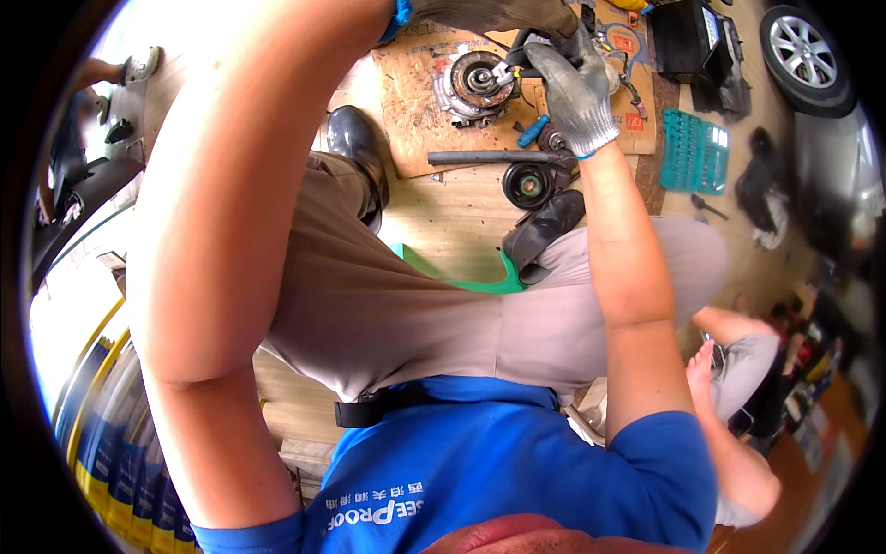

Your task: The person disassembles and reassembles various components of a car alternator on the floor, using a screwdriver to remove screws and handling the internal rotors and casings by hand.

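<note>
My gloved left hand (498, 18) is at the top edge, closed beside my right, its grip partly hidden. My gloved right hand (572, 97) is closed on a black-handled tool (531, 51), whose metal end lies over the hub of a round metal car part (469, 87). That part lies on a cardboard sheet (401, 120). Below my right hand are a blue-handled tool (532, 131), a small round part (552, 138), a dark bar (475, 158) and a black pulley (527, 186).
My shoes (351, 138) flank the work. To the right are a teal tool case (692, 152), a black box (688, 46), a wheel (798, 55) and a car (840, 194). Another person (738, 415) is at lower right, another person's foot (138, 65) at upper left. A green plastic piece (480, 284) lies below me.
</note>
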Tool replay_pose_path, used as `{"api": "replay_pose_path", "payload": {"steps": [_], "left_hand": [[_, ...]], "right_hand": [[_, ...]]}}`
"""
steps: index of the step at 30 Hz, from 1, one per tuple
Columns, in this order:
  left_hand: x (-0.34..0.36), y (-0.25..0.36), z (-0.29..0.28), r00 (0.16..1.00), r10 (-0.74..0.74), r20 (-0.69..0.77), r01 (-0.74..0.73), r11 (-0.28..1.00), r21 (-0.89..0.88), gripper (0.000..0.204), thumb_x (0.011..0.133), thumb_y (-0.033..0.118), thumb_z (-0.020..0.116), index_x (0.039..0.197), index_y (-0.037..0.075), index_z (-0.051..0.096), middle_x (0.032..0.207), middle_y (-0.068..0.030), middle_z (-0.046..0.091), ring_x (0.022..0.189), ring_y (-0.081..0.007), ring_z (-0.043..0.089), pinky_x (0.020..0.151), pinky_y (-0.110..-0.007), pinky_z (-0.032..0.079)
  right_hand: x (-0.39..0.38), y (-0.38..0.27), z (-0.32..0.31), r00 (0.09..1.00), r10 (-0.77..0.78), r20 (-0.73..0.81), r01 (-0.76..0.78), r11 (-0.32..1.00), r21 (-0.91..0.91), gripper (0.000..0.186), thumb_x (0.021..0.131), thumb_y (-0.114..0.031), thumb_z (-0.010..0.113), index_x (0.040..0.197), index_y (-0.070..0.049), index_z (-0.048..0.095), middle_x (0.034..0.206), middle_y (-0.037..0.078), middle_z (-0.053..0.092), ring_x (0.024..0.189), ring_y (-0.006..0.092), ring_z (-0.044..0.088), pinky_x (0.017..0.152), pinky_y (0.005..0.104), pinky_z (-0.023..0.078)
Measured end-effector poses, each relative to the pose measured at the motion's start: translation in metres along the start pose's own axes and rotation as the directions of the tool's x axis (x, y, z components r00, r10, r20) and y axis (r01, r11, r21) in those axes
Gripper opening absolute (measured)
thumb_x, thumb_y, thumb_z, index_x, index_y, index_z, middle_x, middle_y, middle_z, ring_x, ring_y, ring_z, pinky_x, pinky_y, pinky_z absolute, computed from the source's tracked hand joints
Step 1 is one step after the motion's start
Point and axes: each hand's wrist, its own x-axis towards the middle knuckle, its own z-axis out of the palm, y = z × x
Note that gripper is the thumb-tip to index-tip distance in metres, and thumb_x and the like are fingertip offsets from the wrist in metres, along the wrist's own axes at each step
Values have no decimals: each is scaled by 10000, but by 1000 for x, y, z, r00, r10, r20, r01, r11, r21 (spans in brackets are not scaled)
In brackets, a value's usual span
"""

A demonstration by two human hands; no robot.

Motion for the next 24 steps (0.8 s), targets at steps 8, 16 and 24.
{"api": "replay_pose_path", "payload": {"steps": [8, 16, 24], "left_hand": [[8, -17, 27, 999, -12, 31, 15, 997, -82, 562, 959, 365, 579, 1376, -11, 582, 897, -242, 722, 836, -365, 717, 773, -456, 562], [33, -49, 112, 983, 183, -21, -183, 983, 12, 385, 966, 217, 566, 1214, -74, 614, 887, -297, 688, 877, -376, 708, 799, -449, 550], [41, -47, 117, 996, -69, 53, 80, 966, -246, 347, 987, 258, 559, 995, -62, 691, 995, -291, 706, 944, -419, 692, 849, -455, 543]], "right_hand": [[-4, 25, -9, 977, 180, 115, -144, 953, -268, 365, 960, 22, 669, 1319, 2, 604, 1227, 91, 706, 1117, 152, 677, 993, 306, 551], [-6, 18, 9, 964, 58, 258, 6, 970, -242, 594, 957, 53, 624, 1522, 12, 442, 1376, 125, 619, 1221, 154, 604, 1063, 315, 506], [-9, 31, -1, 947, 193, 257, -131, 962, -238, 645, 953, 3, 660, 1549, 2, 412, 1388, 108, 616, 1216, 161, 620, 1068, 315, 499]]}}
